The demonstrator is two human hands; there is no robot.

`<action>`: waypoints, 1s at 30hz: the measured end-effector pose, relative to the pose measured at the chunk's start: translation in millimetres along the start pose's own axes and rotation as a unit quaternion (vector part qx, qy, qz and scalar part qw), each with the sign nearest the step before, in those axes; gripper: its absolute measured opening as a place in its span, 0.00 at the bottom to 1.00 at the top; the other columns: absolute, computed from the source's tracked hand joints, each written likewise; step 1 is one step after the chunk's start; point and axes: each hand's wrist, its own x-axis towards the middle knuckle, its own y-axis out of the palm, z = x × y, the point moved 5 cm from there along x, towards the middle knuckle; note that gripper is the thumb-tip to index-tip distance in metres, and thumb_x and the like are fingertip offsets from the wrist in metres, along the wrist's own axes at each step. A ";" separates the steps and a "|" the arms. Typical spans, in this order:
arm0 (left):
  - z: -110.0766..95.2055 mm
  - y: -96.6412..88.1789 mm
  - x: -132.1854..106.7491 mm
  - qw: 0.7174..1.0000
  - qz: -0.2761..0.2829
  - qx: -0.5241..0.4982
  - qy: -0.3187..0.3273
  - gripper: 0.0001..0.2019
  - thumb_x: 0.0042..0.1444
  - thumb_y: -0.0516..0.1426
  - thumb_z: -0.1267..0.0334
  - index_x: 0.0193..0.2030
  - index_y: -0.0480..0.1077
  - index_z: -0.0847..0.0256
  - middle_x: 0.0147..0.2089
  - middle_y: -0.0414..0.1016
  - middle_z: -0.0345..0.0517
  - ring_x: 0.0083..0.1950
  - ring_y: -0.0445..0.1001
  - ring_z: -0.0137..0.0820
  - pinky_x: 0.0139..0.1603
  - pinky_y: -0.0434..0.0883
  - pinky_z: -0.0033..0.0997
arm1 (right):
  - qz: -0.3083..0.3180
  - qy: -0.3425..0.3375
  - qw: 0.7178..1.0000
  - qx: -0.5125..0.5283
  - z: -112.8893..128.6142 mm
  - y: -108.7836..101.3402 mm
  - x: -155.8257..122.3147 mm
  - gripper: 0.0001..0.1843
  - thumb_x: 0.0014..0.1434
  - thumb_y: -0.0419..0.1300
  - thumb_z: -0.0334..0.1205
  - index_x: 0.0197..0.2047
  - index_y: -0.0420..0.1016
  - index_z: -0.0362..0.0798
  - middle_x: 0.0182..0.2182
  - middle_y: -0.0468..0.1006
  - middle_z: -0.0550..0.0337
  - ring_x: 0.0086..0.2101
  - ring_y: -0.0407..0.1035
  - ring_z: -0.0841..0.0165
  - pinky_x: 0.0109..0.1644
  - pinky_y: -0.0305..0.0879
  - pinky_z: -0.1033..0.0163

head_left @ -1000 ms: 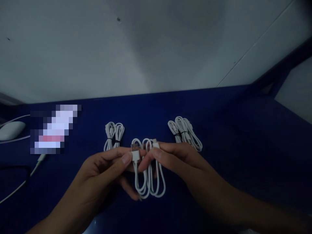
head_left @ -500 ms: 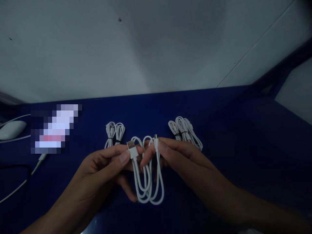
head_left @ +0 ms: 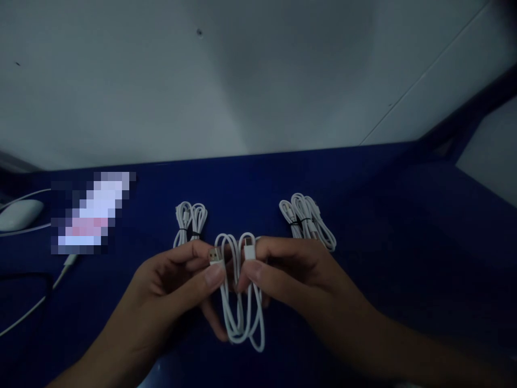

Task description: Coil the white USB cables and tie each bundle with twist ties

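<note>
Pinching both ends, we've got a loosely looped white USB cable (head_left: 228,318) up over the blue counter (head_left: 242,183): left hand (head_left: 173,285) closed on the boxy USB-A plug (head_left: 215,256), right hand (head_left: 299,275) on the slimmer USB-C-looking plug (head_left: 249,250). No tie shows, so one slack pinch could probably spill those smooth, springy-looking coils. Plugs are metal-tipped, cord's round and rubbery-looking.

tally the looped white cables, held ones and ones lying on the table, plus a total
Held white cable, in the left hand and right hand: 1
Left group on the blue table: 2
Right group on the table: 3
Total: 6
</note>
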 end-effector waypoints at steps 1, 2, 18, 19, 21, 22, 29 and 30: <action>0.0 -0.4 0.1 1.000 -0.003 0.006 0.002 0.08 0.68 0.73 0.54 0.43 0.88 0.54 0.28 0.88 0.41 0.29 0.88 0.33 0.36 0.85 0.25 | 0.000 0.006 1.000 -0.001 -2.0 0.4 0.0 0.14 0.81 0.66 0.46 0.43 0.86 0.49 0.38 0.81 0.64 0.40 0.74 0.71 0.46 0.71 0.64; 0.4 -1.1 -0.1 1.000 -0.006 0.012 0.002 0.06 0.68 0.73 0.55 0.44 0.88 0.54 0.28 0.88 0.41 0.28 0.88 0.34 0.36 0.86 0.26 | 0.001 0.010 1.000 0.000 -3.6 0.8 0.0 0.15 0.80 0.66 0.47 0.42 0.85 0.49 0.37 0.81 0.63 0.39 0.74 0.70 0.45 0.71 0.64; 0.2 0.8 -6.5 0.994 -0.067 0.087 0.021 0.06 0.61 0.75 0.67 0.34 0.87 0.55 0.26 0.88 0.40 0.26 0.86 0.30 0.34 0.83 0.21 | -0.001 0.032 0.999 -0.020 -7.3 3.8 -0.8 0.19 0.80 0.66 0.50 0.36 0.80 0.49 0.34 0.76 0.63 0.35 0.67 0.69 0.39 0.65 0.62; 0.0 0.9 -6.4 0.993 -0.070 0.090 0.019 0.06 0.61 0.75 0.66 0.34 0.87 0.55 0.27 0.89 0.40 0.26 0.86 0.31 0.34 0.83 0.21 | 0.001 0.035 0.999 -0.019 -7.4 3.8 -0.9 0.19 0.80 0.65 0.50 0.37 0.80 0.49 0.34 0.76 0.63 0.36 0.67 0.69 0.39 0.65 0.62; -1.2 1.2 -5.7 0.993 -0.075 0.090 0.020 0.05 0.60 0.76 0.66 0.34 0.87 0.56 0.27 0.89 0.40 0.26 0.86 0.30 0.33 0.82 0.20 | 0.003 0.039 0.999 -0.019 -7.3 4.2 -0.5 0.20 0.79 0.66 0.50 0.36 0.80 0.49 0.35 0.77 0.62 0.36 0.68 0.68 0.39 0.65 0.61; -1.9 1.6 -5.2 0.993 -0.075 0.088 0.020 0.05 0.60 0.76 0.66 0.34 0.87 0.55 0.27 0.89 0.40 0.26 0.86 0.30 0.32 0.82 0.20 | 0.004 0.041 0.999 -0.019 -7.2 4.6 -0.1 0.20 0.79 0.66 0.50 0.36 0.80 0.49 0.35 0.77 0.62 0.37 0.68 0.68 0.40 0.65 0.61; -3.0 1.4 -4.7 0.992 -0.085 0.088 0.015 0.05 0.58 0.76 0.68 0.35 0.89 0.54 0.29 0.90 0.40 0.25 0.87 0.30 0.31 0.82 0.19 | 0.001 0.043 0.999 -0.016 -6.7 6.0 0.3 0.20 0.79 0.66 0.51 0.36 0.80 0.49 0.36 0.77 0.61 0.38 0.69 0.67 0.42 0.65 0.59; -2.9 1.4 -4.7 0.993 -0.084 0.086 0.014 0.05 0.58 0.76 0.68 0.35 0.89 0.54 0.29 0.90 0.40 0.25 0.87 0.30 0.31 0.82 0.19 | 0.000 0.045 0.999 -0.019 -7.0 5.6 0.0 0.20 0.79 0.66 0.51 0.36 0.81 0.49 0.36 0.77 0.62 0.37 0.68 0.67 0.41 0.65 0.59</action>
